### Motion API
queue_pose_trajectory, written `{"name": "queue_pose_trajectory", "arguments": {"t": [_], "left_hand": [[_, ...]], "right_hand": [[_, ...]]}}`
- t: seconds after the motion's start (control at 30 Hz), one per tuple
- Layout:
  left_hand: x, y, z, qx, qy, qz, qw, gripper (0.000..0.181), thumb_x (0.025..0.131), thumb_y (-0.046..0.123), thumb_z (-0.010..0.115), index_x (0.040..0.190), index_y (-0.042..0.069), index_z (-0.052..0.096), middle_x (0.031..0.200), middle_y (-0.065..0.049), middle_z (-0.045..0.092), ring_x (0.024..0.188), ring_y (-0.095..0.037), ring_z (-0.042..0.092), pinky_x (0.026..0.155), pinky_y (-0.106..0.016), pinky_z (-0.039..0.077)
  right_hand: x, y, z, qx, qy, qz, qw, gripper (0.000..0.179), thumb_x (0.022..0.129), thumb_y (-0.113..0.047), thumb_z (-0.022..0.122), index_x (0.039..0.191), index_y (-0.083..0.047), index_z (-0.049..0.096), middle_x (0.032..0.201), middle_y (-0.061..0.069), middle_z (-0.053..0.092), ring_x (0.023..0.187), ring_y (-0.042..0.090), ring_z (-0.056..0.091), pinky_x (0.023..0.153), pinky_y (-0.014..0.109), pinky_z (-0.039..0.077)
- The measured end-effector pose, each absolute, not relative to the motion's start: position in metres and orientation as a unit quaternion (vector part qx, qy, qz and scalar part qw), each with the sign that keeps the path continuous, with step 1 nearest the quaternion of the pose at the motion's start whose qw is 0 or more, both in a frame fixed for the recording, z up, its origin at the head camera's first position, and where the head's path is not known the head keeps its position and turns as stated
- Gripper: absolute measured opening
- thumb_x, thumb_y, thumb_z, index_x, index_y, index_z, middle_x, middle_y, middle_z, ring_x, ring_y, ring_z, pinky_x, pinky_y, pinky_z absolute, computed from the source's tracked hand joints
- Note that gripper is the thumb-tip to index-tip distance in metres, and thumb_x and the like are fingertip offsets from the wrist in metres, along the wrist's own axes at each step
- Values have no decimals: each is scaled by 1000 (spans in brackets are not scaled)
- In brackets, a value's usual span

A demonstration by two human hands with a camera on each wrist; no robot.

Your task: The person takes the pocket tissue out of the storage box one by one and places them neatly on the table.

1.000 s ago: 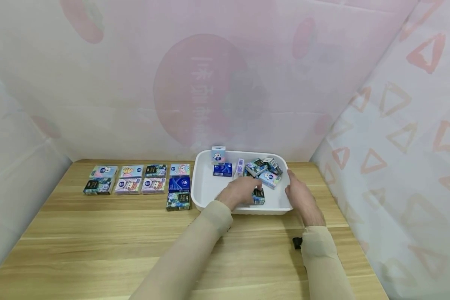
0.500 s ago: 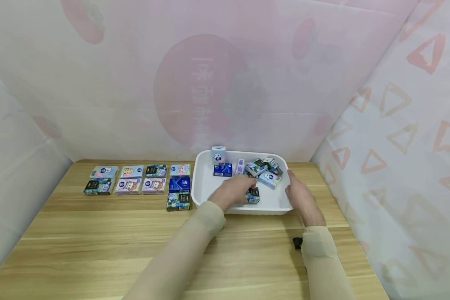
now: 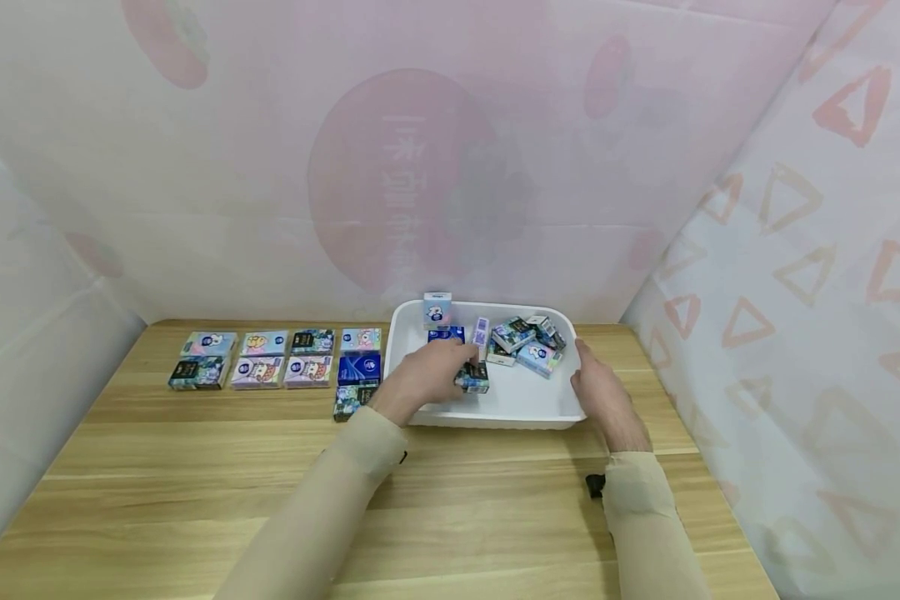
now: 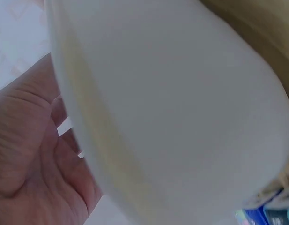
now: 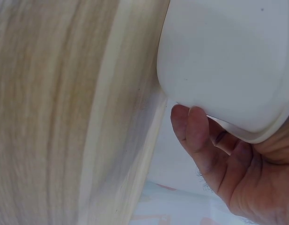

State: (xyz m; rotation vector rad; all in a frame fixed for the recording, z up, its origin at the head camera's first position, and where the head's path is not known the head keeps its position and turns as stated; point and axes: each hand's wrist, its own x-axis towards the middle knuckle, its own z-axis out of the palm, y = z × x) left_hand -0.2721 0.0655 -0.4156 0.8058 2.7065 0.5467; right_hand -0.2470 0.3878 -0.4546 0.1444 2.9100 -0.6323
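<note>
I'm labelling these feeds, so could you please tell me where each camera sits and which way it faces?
Head: on the head, facing forward and down at the tray, boxes and table; left hand, right hand and sleeves show.
Left wrist: on that wrist, facing the tray close up; part of the left hand shows.
Right wrist: on that wrist, facing the tray's outside and table; right hand shows.
The two wrist views share the tray.

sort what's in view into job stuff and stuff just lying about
Likely the job:
dark floral pack in the left hand
white tub, held by the right hand
other packs in the tub
packs lined up on the table

Likely just around:
small black object, unclear
printed sheets behind
</note>
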Motion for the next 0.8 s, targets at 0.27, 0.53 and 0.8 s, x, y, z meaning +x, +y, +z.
{"name": "queue_pose_trajectory", "arguments": {"t": [0.27, 0.53, 0.8], "left_hand": [[-270, 31, -406, 272, 937, 187, 112, 55, 98, 10, 95, 149, 14, 74, 147, -11, 78, 126, -28, 77, 110, -48, 71], [-263, 3, -393, 272, 938, 190, 100, 53, 100, 10, 93, 148, 14, 73, 145, -12, 77, 118, -27, 77, 103, -47, 72], [-257, -28, -385, 271, 939, 195, 82, 51, 96, 6, 92, 144, 10, 74, 137, -14, 79, 103, -25, 72, 90, -43, 69]], "right_hand": [[-246, 387, -454, 39, 974, -209, 72, 71, 119, -5, 48, 184, 3, 22, 165, 47, 55, 123, 56, 79, 104, 69, 68], [-247, 389, -456, 33, 976, -204, 67, 70, 118, -5, 50, 183, 5, 24, 156, 48, 62, 109, 50, 81, 98, 66, 70], [-248, 390, -457, 35, 976, -204, 67, 70, 118, -6, 50, 183, 4, 25, 160, 46, 60, 112, 51, 81, 101, 67, 69]]}}
